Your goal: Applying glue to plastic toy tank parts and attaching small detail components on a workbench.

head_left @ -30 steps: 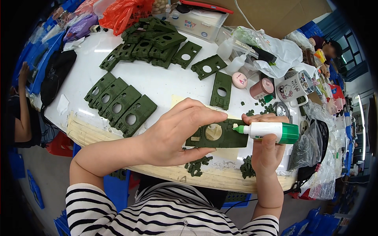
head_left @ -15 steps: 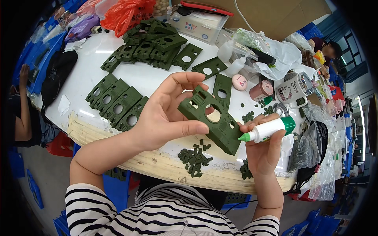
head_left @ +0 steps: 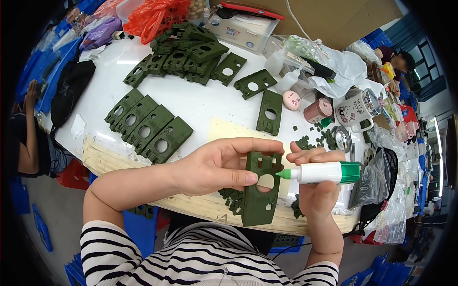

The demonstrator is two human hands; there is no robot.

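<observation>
Left hand (head_left: 219,164): clamped around a dark-green plastic part (head_left: 257,209), held over the bench's (head_left: 200,105) near edge.
Right hand (head_left: 317,193): just apart from the left, gripping a white bottle (head_left: 324,172), green nozzle (head_left: 285,174) toward the part.
Small green pieces (head_left: 231,197): heaped nearby.
Matching parts (head_left: 174,137): four lined up at left.

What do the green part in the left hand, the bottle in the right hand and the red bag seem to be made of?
Green part: probably moulded plastic, matt, judging by its crisp raised details and even colour.
Bottle: likely plastic, smooth; its tapered green nozzle suggests this.
Red bag: seemingly thin plastic film, slightly shiny, with crumpled folds.
</observation>
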